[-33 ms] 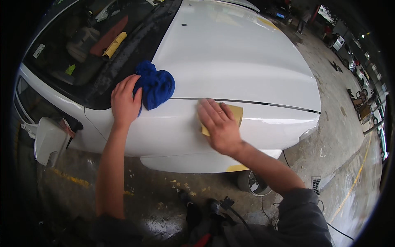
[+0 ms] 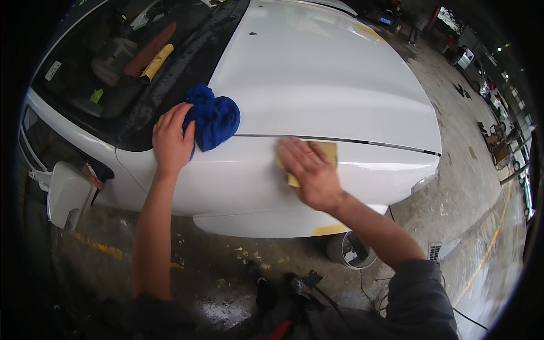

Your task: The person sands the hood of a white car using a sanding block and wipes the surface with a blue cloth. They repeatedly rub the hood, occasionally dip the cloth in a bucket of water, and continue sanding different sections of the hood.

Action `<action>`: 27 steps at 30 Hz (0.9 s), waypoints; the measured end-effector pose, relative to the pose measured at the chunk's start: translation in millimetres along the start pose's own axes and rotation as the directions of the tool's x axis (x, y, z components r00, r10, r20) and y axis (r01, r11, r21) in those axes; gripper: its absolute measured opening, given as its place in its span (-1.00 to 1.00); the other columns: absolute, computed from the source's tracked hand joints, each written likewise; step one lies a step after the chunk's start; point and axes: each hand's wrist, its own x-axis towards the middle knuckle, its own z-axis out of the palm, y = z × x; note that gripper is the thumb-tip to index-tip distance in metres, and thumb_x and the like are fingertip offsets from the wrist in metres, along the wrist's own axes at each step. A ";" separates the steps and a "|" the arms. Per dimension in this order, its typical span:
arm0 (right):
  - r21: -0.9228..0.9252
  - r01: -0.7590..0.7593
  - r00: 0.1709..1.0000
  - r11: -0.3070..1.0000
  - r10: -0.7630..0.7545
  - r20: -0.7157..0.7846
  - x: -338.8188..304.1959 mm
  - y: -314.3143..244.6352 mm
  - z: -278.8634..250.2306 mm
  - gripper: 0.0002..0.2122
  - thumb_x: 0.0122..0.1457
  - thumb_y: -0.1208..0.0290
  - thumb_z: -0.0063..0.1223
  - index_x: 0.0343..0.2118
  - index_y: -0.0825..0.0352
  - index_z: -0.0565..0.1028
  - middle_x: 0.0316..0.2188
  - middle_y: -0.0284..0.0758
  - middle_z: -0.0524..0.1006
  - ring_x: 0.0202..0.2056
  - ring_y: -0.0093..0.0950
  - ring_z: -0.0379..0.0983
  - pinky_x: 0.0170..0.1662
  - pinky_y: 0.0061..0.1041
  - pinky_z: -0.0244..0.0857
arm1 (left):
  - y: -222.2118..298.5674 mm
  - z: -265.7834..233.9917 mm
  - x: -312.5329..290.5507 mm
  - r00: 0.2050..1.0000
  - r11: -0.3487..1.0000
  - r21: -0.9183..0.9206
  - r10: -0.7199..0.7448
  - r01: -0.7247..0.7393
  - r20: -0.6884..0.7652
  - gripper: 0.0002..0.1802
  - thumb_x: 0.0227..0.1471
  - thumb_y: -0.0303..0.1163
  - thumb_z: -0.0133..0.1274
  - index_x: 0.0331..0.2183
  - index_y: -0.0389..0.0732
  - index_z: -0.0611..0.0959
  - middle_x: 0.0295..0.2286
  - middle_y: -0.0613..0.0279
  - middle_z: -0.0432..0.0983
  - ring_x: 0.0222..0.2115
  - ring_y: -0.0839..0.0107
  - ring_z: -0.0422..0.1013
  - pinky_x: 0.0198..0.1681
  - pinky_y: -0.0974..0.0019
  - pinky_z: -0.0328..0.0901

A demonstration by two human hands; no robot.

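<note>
My right hand (image 2: 310,175) presses a folded yellow sheet, which looks like sandpaper (image 2: 327,152), flat against the white fender (image 2: 249,181) of a car, just below the seam along the hood (image 2: 334,79). Its fingers lie close together over the sheet, and part of the sheet shows past them. To the left, my left hand (image 2: 173,136) grips the edge of a bunched blue cloth (image 2: 218,122) at the rear corner of the hood, beside the windshield. The undersides of both hands are hidden.
A side mirror housing (image 2: 68,195) juts out at the left. A bucket (image 2: 348,252) stands on the concrete floor below the car, near a dark hose (image 2: 328,297). Behind the windshield (image 2: 127,107) lies a rolled yellow sheet (image 2: 157,62). Other vehicles line the far right.
My right hand has slid slightly to the right along the fender with the sandpaper under it. My left hand and the blue cloth have stayed in place.
</note>
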 end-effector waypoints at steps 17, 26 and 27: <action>-0.101 -0.161 0.987 0.982 0.157 -0.045 -20.5 -1.9 0.2 -0.18 0.03 0.38 0.30 0.41 0.43 0.28 0.45 -0.03 0.28 0.46 -0.03 0.18 0.45 0.11 0.04 | 12.0 5.1 -0.9 0.999 0.998 0.046 -0.044 0.043 0.004 -0.55 0.20 -0.40 0.26 0.14 -0.01 0.67 0.11 0.25 0.62 0.12 0.16 0.52 0.24 0.09 0.34; -0.143 -0.114 0.993 0.983 0.110 -0.041 -46.4 22.8 -6.7 -0.26 0.12 0.36 0.28 0.40 0.38 0.33 0.47 -0.09 0.27 0.47 -0.13 0.21 0.44 0.15 0.04 | 13.2 -2.0 0.7 0.997 0.994 0.083 -0.072 0.071 0.011 -0.55 0.20 -0.36 0.27 0.13 -0.01 0.68 0.09 0.26 0.63 0.12 0.17 0.52 0.24 0.06 0.34; -0.101 -0.164 0.986 0.981 0.160 -0.042 -31.4 1.0 -4.4 -0.24 0.11 0.33 0.30 0.40 0.42 0.32 0.46 -0.05 0.28 0.46 -0.07 0.21 0.43 0.17 0.04 | 9.3 -1.8 2.3 0.998 0.996 0.075 -0.057 0.056 0.002 -0.55 0.20 -0.36 0.27 0.13 -0.01 0.68 0.09 0.26 0.63 0.12 0.18 0.52 0.24 0.07 0.34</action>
